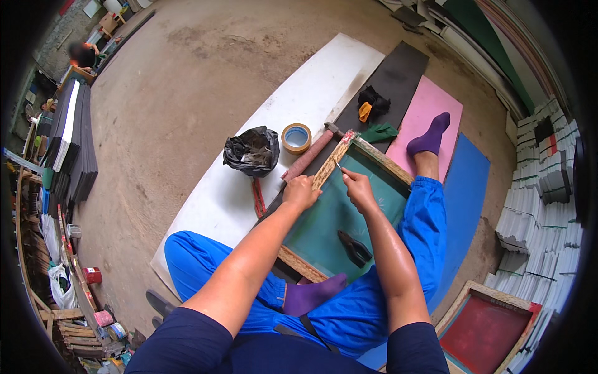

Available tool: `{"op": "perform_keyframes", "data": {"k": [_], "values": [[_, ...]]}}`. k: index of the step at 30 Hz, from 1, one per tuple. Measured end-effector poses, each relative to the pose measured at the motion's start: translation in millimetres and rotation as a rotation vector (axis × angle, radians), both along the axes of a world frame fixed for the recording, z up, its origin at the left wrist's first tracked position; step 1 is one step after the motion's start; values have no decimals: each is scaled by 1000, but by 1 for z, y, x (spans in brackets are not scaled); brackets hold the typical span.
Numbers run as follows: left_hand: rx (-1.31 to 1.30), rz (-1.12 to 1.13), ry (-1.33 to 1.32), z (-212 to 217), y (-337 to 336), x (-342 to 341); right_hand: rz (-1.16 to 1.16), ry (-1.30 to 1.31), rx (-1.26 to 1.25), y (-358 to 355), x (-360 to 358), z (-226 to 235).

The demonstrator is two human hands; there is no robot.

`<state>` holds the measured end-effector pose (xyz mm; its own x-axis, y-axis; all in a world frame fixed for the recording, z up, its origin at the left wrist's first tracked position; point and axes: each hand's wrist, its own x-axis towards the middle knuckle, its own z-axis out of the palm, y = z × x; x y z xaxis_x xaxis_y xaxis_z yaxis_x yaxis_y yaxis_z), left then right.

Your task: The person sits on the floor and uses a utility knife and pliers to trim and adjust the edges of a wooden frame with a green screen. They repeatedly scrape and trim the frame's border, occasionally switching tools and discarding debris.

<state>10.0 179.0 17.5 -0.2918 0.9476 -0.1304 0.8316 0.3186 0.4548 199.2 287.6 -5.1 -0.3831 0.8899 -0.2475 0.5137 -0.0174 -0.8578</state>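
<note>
A wooden screen frame (332, 163) with green mesh (324, 215) lies slanted between my legs. My left hand (301, 192) is closed round its left rail. Over the mesh, my right hand (359, 189) pinches a thin metal tool (338, 165), whose tip meets the inner edge of that rail near the top corner; its exact kind is hard to make out. Dark-handled pliers (355, 248) rest on the mesh, nearer to me. Along the rail's outer side lies what looks like a hammer with a thick reddish handle (309, 154).
Left of the frame are a roll of brown tape (296, 138) and a black plastic bag (252, 151). Black and orange cloth (372, 103) lies beyond. A red-mesh frame (483, 330) leans at lower right, beside stacked white sheets (539, 206). Another person (84, 56) sits far left.
</note>
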Motion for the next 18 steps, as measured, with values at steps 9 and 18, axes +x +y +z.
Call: {"op": "perform_keyframes", "data": {"k": [9, 18], "values": [[-7, 18, -17, 2, -4, -7, 201, -515, 298, -27, -13, 71], [62, -5, -24, -5, -5, -9, 297, -739, 332, -32, -34, 80]]}}
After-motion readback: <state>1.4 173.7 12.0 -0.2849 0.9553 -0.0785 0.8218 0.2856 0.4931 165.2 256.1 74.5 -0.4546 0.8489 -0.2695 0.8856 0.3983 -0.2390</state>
